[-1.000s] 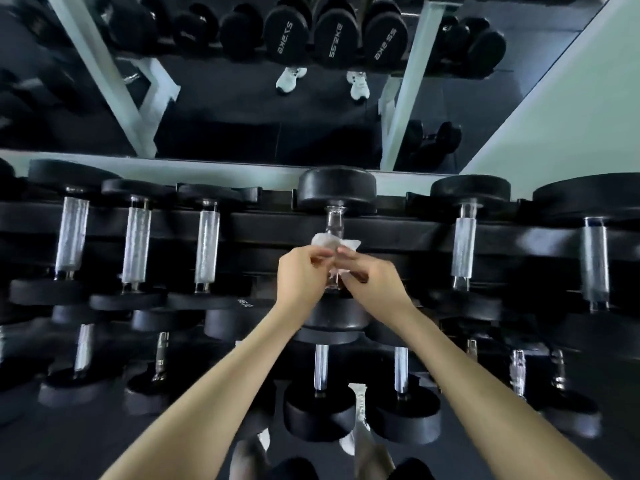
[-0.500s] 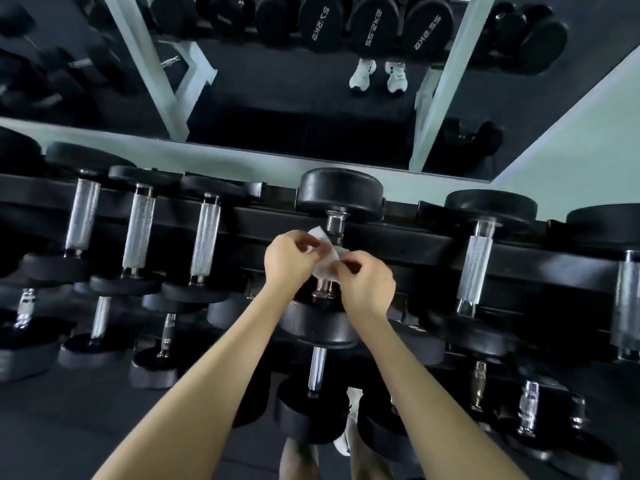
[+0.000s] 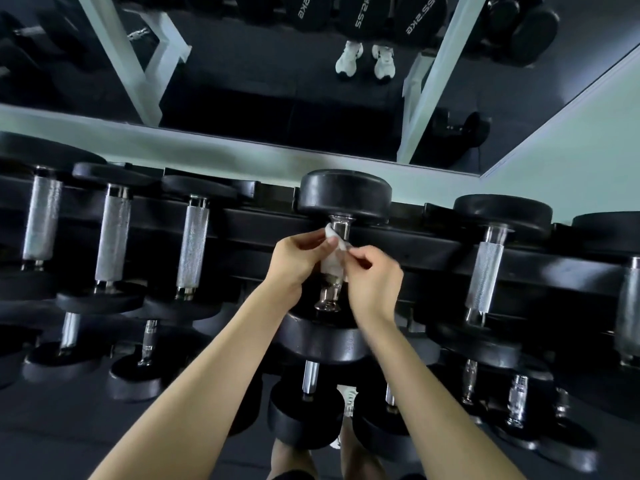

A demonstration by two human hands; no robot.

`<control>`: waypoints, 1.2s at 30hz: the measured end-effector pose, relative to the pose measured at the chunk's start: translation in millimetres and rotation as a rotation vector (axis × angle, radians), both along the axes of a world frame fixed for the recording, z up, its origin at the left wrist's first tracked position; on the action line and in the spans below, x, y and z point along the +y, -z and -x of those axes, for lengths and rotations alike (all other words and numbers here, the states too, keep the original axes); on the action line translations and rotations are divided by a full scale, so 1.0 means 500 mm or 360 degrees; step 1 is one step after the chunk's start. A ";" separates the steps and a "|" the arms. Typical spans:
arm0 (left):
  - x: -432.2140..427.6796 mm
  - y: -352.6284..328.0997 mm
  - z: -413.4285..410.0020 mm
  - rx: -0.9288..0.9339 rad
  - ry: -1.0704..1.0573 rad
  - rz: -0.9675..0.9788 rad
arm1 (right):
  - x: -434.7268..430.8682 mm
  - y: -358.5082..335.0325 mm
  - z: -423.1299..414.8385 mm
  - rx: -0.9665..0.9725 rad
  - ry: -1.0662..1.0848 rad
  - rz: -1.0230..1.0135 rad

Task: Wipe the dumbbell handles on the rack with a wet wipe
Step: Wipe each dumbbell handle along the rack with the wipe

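Observation:
A black dumbbell rack (image 3: pixel 433 244) holds a row of dumbbells with knurled chrome handles. At the middle lies a large dumbbell whose handle (image 3: pixel 341 228) is partly wrapped in a white wet wipe (image 3: pixel 330 261). My left hand (image 3: pixel 294 258) pinches the wipe's upper left edge. My right hand (image 3: pixel 372 275) pinches its right edge. Both hands sit on either side of that handle, and the wipe hides the handle's middle.
Other dumbbell handles lie left (image 3: pixel 192 244) and right (image 3: pixel 485 275) on the top tier, with smaller dumbbells (image 3: pixel 310 379) on the tier below. A mirror (image 3: pixel 277 81) behind the rack reflects white shoes and more weights. A pale green wall (image 3: pixel 571 150) is at the right.
The view has shifted so the rack sits lower and closer. Both hands have drawn the wipe down around the middle handle, from bunched at its top to wrapped along it.

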State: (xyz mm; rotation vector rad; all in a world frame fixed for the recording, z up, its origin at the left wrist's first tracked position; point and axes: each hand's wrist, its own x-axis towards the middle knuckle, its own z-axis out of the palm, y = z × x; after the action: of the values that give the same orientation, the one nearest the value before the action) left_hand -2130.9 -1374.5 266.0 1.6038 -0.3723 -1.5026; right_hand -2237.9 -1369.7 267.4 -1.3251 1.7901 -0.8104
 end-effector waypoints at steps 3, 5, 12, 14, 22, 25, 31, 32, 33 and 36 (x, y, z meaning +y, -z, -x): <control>-0.027 -0.002 0.004 0.0079 -0.0070 0.0016 | -0.055 -0.010 0.000 -0.0077 0.0082 -0.0096; -0.028 0.001 -0.004 0.0069 -0.0009 -0.0015 | -0.056 -0.013 -0.001 -0.0150 0.0110 -0.0198; 0.059 0.018 -0.040 -0.0354 0.0554 -0.0033 | 0.035 -0.017 0.012 -0.0106 -0.0037 -0.0363; 0.045 0.019 -0.036 -0.0263 0.0448 -0.0008 | 0.015 -0.018 0.013 -0.0075 0.0011 -0.0352; -0.042 0.008 -0.026 0.0023 0.0213 0.0043 | -0.061 -0.019 -0.009 -0.0304 0.0322 -0.0416; -0.004 0.013 -0.037 -0.0270 0.0477 0.0048 | -0.011 -0.014 0.001 -0.0181 0.0204 -0.0480; 0.054 0.020 -0.055 -0.0408 0.0843 -0.0052 | 0.050 -0.013 0.023 0.0118 -0.0054 -0.0557; 0.048 0.019 -0.054 -0.0346 0.0786 -0.0061 | 0.040 -0.016 0.023 0.0085 -0.0028 -0.0555; 0.038 0.015 -0.050 -0.0238 0.0699 -0.0070 | 0.028 -0.019 0.021 0.0032 0.0013 -0.0554; -0.002 0.007 -0.041 0.0010 0.0460 -0.0042 | -0.021 -0.028 0.009 -0.0171 0.0184 -0.0559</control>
State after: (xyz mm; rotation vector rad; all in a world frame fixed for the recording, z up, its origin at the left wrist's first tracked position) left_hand -2110.3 -1375.7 262.2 1.6172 -0.6040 -1.7335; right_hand -2242.6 -1380.2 281.3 -0.9418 1.8352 -0.5812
